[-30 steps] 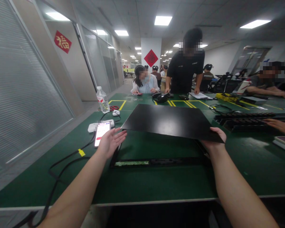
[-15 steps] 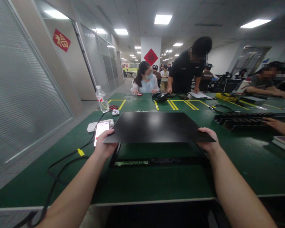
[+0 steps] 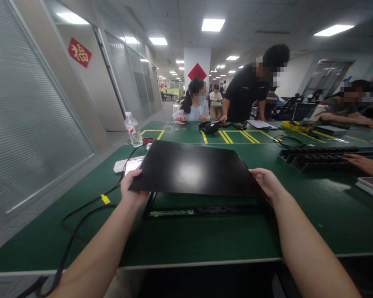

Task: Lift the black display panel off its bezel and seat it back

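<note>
A thin, glossy black panel (image 3: 186, 167) is held above the table, tilted with its right side lower. My left hand (image 3: 133, 189) pinches its left edge, thumb on top and fingers beneath. At the right edge, my right hand (image 3: 267, 182) grips the panel with thumb and fingertips; part of that grip is hidden. Under the panel lies a black rectangular frame (image 3: 224, 210) on the green table (image 3: 202, 244). A strip of green circuit board (image 3: 170, 213) shows along the frame's near side. The panel covers the frame's far part.
Left of the panel are a lit phone (image 3: 133, 164), a water bottle (image 3: 133, 129) and a black cable (image 3: 81, 213) with a yellow tag. To the right, another person's hand (image 3: 366, 165) is beside black racks (image 3: 317, 159). Co-workers are across the table.
The panel has tipped: its right side is lower, its face turned more toward me. My right hand has slid inward along the right edge; my left hand has shifted slightly left.
</note>
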{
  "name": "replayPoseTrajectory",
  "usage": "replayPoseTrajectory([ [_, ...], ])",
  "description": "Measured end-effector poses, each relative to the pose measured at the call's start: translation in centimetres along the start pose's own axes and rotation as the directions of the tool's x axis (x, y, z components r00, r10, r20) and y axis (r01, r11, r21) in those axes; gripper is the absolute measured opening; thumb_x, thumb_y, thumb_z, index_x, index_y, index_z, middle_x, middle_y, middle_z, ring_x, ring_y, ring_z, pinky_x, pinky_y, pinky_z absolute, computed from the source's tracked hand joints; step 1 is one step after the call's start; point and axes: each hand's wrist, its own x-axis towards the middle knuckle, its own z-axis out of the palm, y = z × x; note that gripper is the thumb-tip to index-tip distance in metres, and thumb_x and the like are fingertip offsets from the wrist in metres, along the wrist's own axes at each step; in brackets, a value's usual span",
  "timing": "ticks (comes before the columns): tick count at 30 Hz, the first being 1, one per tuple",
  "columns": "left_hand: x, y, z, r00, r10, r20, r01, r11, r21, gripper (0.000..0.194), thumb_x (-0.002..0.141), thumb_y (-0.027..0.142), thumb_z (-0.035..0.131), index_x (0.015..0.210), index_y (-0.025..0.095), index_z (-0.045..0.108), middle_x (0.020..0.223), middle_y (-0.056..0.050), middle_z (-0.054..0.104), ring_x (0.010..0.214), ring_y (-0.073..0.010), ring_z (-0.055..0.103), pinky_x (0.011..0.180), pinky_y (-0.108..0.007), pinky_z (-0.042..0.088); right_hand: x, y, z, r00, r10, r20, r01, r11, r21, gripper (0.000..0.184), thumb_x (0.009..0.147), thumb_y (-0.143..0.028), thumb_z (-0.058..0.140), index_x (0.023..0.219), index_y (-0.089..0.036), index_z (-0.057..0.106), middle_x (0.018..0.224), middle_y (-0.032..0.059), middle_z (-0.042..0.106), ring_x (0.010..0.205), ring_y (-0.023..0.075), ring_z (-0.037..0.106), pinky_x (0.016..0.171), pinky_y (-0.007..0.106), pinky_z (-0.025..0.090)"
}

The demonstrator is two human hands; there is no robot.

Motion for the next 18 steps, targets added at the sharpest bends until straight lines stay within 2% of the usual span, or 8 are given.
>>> replayPoseTrajectory([
  [3,-0.3,0.1,0.2,0.999,-0.019,0.043,0.017,0.999,0.027,0.047,0.062,0.015,0.062,0.105,0.013,0.079,0.072,-0.005,0.077,0.062,-0.0238,0.073,0.051,-0.028,0.058,0.1,-0.3,0.1,0.994,0.103,-0.035,-0.097,0.986,0.138,0.016,0.079,-0.02,0.058,0.087,-0.019,0.071,0.069,0.008,0.072,0.061,0.0205,0.069,0.061,0.03,0.058],
  [5,-0.4,0.1,0.1,0.998,-0.015,0.06,0.013,0.999,0.037,0.049,0.062,0.015,0.063,0.108,0.013,0.079,0.072,-0.005,0.077,0.061,-0.0234,0.073,0.051,-0.028,0.058,0.0,-0.5,0.2,0.989,0.102,-0.112,-0.083,0.983,0.162,0.017,0.08,-0.016,0.059,0.093,-0.018,0.069,0.066,0.0049,0.069,0.055,0.0164,0.065,0.053,0.025,0.053],
  [10,-0.3,0.3,-0.2,0.999,-0.007,0.034,0.006,0.999,0.044,0.048,0.062,0.015,0.063,0.107,0.014,0.079,0.074,-0.005,0.079,0.06,-0.0219,0.072,0.052,-0.028,0.059,-0.3,-0.5,0.6,0.968,0.02,-0.25,-0.008,0.999,0.047,0.026,0.083,-0.012,0.06,0.108,-0.016,0.064,0.068,0.0051,0.072,0.052,0.0143,0.063,0.046,0.021,0.045],
  [15,-0.5,0.4,-0.2,0.999,0.008,0.044,-0.009,1.0,0.024,0.031,0.059,0.014,0.064,0.087,0.013,0.077,0.069,-0.006,0.075,0.055,-0.0194,0.069,0.052,-0.025,0.057,-0.6,-0.5,1.0,0.964,-0.022,-0.266,0.008,0.999,-0.053,0.032,0.086,-0.013,0.06,0.117,-0.016,0.064,0.068,0.0054,0.073,0.053,0.015,0.065,0.045,0.02,0.045],
  [18,-0.6,0.5,-0.1,0.998,-0.004,0.056,0.003,1.0,0.02,0.03,0.057,0.014,0.064,0.084,0.013,0.075,0.071,-0.007,0.075,0.056,-0.0198,0.069,0.053,-0.026,0.058,-0.6,-0.5,1.2,0.967,-0.021,-0.254,0.003,0.997,-0.073,0.036,0.086,-0.013,0.059,0.121,-0.016,0.064,0.068,0.0052,0.074,0.054,0.0151,0.066,0.045,0.02,0.045],
])
